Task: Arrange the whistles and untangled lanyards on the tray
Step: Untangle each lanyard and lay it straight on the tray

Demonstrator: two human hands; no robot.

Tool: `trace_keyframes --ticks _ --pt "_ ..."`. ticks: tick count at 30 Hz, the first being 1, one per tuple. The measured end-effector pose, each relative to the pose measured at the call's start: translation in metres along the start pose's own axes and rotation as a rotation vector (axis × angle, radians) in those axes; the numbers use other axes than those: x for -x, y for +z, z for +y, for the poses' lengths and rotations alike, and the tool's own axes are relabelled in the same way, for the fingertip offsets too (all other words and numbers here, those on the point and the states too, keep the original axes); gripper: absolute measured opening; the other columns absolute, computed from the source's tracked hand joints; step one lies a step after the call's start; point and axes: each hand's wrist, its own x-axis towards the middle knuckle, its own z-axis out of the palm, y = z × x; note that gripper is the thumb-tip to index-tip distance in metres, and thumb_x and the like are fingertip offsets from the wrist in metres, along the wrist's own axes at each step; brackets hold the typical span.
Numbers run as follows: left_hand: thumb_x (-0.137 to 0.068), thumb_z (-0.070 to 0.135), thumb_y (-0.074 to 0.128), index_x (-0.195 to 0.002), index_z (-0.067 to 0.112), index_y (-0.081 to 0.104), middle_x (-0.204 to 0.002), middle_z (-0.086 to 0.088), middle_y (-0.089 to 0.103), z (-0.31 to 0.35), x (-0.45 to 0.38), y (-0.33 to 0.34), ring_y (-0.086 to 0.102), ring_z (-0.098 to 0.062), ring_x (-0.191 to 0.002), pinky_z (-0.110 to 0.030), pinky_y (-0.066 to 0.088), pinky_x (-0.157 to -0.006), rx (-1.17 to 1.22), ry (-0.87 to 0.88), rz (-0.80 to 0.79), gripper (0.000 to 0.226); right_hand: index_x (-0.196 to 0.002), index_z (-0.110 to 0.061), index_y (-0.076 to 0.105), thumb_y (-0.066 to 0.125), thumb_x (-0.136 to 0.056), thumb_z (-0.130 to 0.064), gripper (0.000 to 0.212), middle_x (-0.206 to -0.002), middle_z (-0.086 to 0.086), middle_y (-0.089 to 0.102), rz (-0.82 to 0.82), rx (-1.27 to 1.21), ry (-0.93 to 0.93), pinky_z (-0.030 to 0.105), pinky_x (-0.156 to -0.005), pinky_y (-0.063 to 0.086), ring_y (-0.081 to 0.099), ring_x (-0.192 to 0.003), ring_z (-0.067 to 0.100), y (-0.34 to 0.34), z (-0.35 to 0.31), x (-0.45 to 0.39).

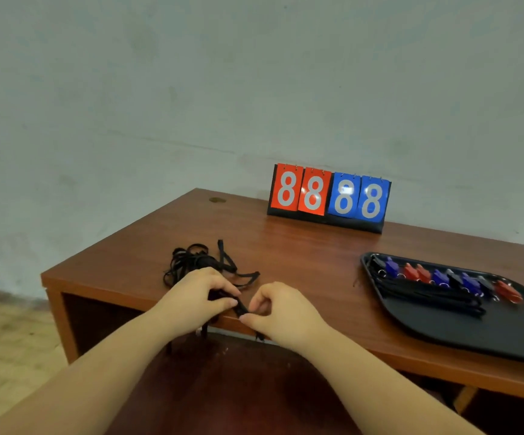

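A tangle of black lanyards [197, 262] lies on the wooden table near its front left edge. My left hand [194, 296] grips one black lanyard strap [241, 306] pulled from the pile. My right hand [281, 312] pinches the same strap just to the right, at the table's front edge; strap ends hang below the edge. At the right, a black tray [505, 334] holds several red and blue whistles [442, 277] in a row, with straightened black lanyards [427, 296] laid beside them.
A flip scoreboard [328, 197] showing red and blue 8s stands at the back of the wooden table [301, 255] against the wall. A dark red seat [223, 387] sits below the front edge. Wooden floor lies to the left.
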Motion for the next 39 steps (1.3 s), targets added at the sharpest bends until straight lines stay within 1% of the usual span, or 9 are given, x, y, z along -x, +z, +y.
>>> trace_keyframes --ticks 6,15,18,22,26,31,36,38,39 --pt "-0.086 0.038 0.063 -0.102 0.037 0.069 -0.099 0.022 0.052 -0.007 -0.008 0.005 0.051 -0.003 -0.106 -0.033 0.036 -0.105 0.001 0.012 0.008 0.017 -0.070 -0.032 0.051 0.063 -0.086 -0.036 0.020 -0.074 -0.013 0.056 -0.048 -0.064 0.031 0.027 -0.068 0.046 0.056 -0.075 0.010 -0.009 0.009 -0.007" --pt "-0.087 0.037 0.062 -0.110 0.037 0.065 -0.108 0.018 0.051 0.007 -0.028 0.011 0.048 -0.004 -0.110 -0.026 0.039 -0.101 0.031 0.017 0.037 0.023 -0.087 -0.011 0.058 0.063 -0.089 -0.014 0.006 -0.068 0.008 0.067 0.021 -0.431 0.205 0.023 -0.057 0.054 0.062 -0.053 0.012 -0.057 0.048 0.004" --pt "-0.087 0.041 0.059 -0.116 0.040 0.059 -0.115 0.022 0.048 0.027 -0.032 0.015 0.041 0.001 -0.113 -0.023 0.034 -0.101 0.078 0.119 0.148 0.029 -0.088 -0.016 0.064 0.068 -0.085 -0.017 0.005 -0.073 0.004 0.072 0.094 -0.370 0.200 0.020 -0.061 0.052 0.066 -0.065 0.012 -0.072 0.058 0.013" --pt "-0.091 0.041 0.053 -0.131 0.038 0.045 -0.123 0.028 0.044 0.071 -0.039 0.031 0.040 0.008 -0.116 -0.019 0.034 -0.102 0.172 0.215 -0.005 0.041 -0.092 -0.016 0.069 0.069 -0.084 -0.015 0.008 -0.080 0.004 0.073 0.152 -0.414 0.159 0.015 -0.063 0.051 0.063 -0.067 0.009 -0.082 0.060 0.021" --pt "-0.098 0.034 0.042 -0.120 0.037 0.051 -0.096 0.020 0.061 0.095 -0.046 0.049 0.054 0.010 -0.086 -0.009 0.041 -0.076 0.281 0.221 -0.117 0.024 -0.087 -0.025 0.070 0.069 -0.083 -0.018 0.008 -0.088 -0.007 0.071 0.188 -0.298 0.125 0.017 -0.072 0.050 0.064 -0.080 0.004 -0.093 0.066 0.028" --pt "-0.099 0.037 0.038 -0.094 0.038 0.061 -0.072 0.003 0.057 0.087 -0.047 0.053 0.047 -0.013 -0.058 -0.028 0.039 -0.058 0.242 0.144 -0.140 0.024 -0.077 -0.029 0.067 0.068 -0.084 -0.016 0.014 -0.082 -0.015 0.065 0.210 -0.069 0.247 0.019 -0.078 0.046 0.060 -0.081 0.001 -0.125 0.099 0.042" --pt "-0.098 0.041 0.037 -0.089 0.038 0.059 -0.093 -0.002 0.068 0.074 -0.046 0.052 0.062 -0.027 -0.083 -0.040 0.049 -0.075 0.183 0.082 -0.136 0.024 -0.075 -0.026 0.063 0.068 -0.084 -0.012 0.018 -0.083 -0.010 0.067 0.106 0.016 0.344 0.023 -0.082 0.051 0.065 -0.080 0.007 -0.140 0.126 0.057" --pt "-0.098 0.040 0.037 -0.088 0.037 0.059 -0.096 0.002 0.068 0.078 -0.045 0.054 0.062 -0.022 -0.085 -0.035 0.048 -0.076 0.203 0.098 -0.134 0.025 -0.093 -0.030 0.062 0.066 -0.086 -0.025 0.009 -0.101 -0.013 0.064 0.100 0.116 0.282 0.020 -0.088 0.045 0.061 -0.098 0.007 -0.135 0.118 0.056" --pt "-0.098 0.039 0.037 -0.088 0.037 0.059 -0.097 0.003 0.067 0.082 -0.044 0.055 0.062 -0.021 -0.084 -0.032 0.048 -0.074 0.214 0.108 -0.136 0.025 -0.107 -0.032 0.061 0.061 -0.088 -0.033 0.019 -0.110 -0.015 0.060 0.101 0.155 0.229 0.019 -0.090 0.041 0.057 -0.105 0.005 -0.129 0.110 0.054"
